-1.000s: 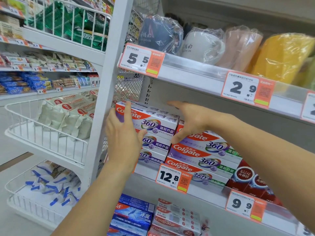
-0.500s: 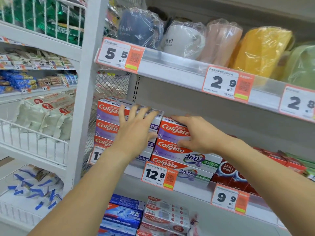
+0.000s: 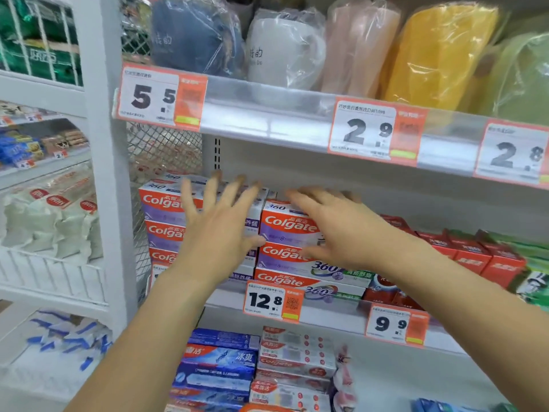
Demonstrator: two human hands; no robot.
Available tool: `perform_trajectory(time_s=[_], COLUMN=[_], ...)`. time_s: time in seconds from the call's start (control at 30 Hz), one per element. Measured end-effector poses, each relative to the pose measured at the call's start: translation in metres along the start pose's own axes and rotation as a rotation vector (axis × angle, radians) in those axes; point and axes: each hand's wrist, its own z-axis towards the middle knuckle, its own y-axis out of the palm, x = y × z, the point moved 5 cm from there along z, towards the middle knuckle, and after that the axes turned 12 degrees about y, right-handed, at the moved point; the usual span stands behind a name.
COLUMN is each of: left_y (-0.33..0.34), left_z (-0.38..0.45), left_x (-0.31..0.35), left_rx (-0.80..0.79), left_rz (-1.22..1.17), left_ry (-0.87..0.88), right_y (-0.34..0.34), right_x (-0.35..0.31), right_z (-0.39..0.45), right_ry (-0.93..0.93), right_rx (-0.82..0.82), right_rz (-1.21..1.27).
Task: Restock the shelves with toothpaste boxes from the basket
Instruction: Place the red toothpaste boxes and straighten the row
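- Left hand (image 3: 218, 233) is spread wide, fingers fanned and straight, held in front of the left stack of red, white and purple Colgate toothpaste boxes (image 3: 166, 224). It's blurry, so I can't tell if the palm actually touches the cardboard.
- Right hand (image 3: 335, 230) is flat too, fingers stretched out leftwards over the front of the right stack of the same Colgate boxes (image 3: 285, 251), gripping nothing.
- Both stacks sit side by side on the middle white metal shelf (image 3: 326, 318), left stack tucked against the wire mesh side panel (image 3: 160, 156).
- White and orange price tag reading 12.8 (image 3: 271, 301) hangs on the shelf edge just below the right stack.
- Red cartons (image 3: 463, 251) line up to the right of the toothpaste.
- Plastic-wrapped mugs (image 3: 282, 49) stand on the shelf above; blue toothpaste boxes (image 3: 219, 370) lie on the one below.
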Motion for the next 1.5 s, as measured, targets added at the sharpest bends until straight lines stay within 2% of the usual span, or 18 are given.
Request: perform_trajectory(time_s=[0.13,0.3,0.43,0.57,0.73,0.87,0.93,1.07,1.23,1.4,1.5], left_y=[-0.014,0.002,0.023,0.032,0.041,0.059,0.072,0.088,0.094,0.092,0.091], left_z=[0.014,0.029,0.047,0.072,0.101,0.121,0.130,0.138,0.136,0.143,0.143], left_x=[0.040,0.131,0.200,0.259,0.331,0.376,0.389,0.398,0.402,0.397,0.397], left_rx=[0.096,0.150,0.078,-0.075,-0.160,-0.213,-0.282,-0.429,-0.405,-0.397,-0.417], left_rz=[-0.105,-0.234,-0.220,-0.168,-0.161,-0.100,-0.021,0.058,0.126,0.147,0.077], left_ry=[0.094,0.308,0.461,0.508,0.571,0.619,0.633,0.598,0.608,0.638,0.637], right_y=[-0.020,-0.013,-0.001,0.004,0.041,0.055,0.051,0.048,0.058,0.058,0.062], right_x=[0.042,0.148,0.226,0.282,0.331,0.328,0.335,0.367,0.374,0.416,0.424], right_z=[-0.044,-0.125,-0.164,-0.181,-0.201,-0.213,-0.214,-0.219,-0.226,-0.242,-0.245], right_ry=[0.090,0.310,0.433,0.518,0.619,0.588,0.540,0.534,0.449,0.648,0.634], right_rx=[0.134,0.212,0.137,0.074,-0.220,-0.083,-0.050,-0.092,-0.069,-0.060,-0.124], right_rz=[0.127,0.223,0.203,0.210,0.112,-0.029,-0.002,0.159,0.210,0.276,0.424])
